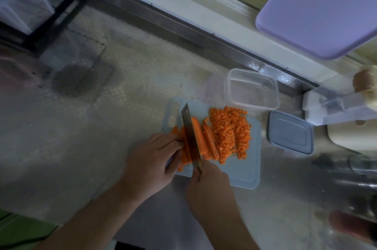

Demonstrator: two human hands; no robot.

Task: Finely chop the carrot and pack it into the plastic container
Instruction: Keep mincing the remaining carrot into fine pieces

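Steel counter (102, 137) with a dimpled, shiny top carries a pale blue board (242, 170). On it lies the carrot (199, 137), bright orange, cut lengthwise into long slabs and sticks. To its right a heap of dice (230, 133), small and fairly even, spreads across the board. The left hand (151, 160) curls its fingers onto the carrot's left side, pinning it down. The right hand (208, 186) grips the handle of the knife (190, 135), whose blade stands edge-down in the carrot. Behind the board sits the clear container (252, 90), open, with its grey lid (289, 132) beside it.
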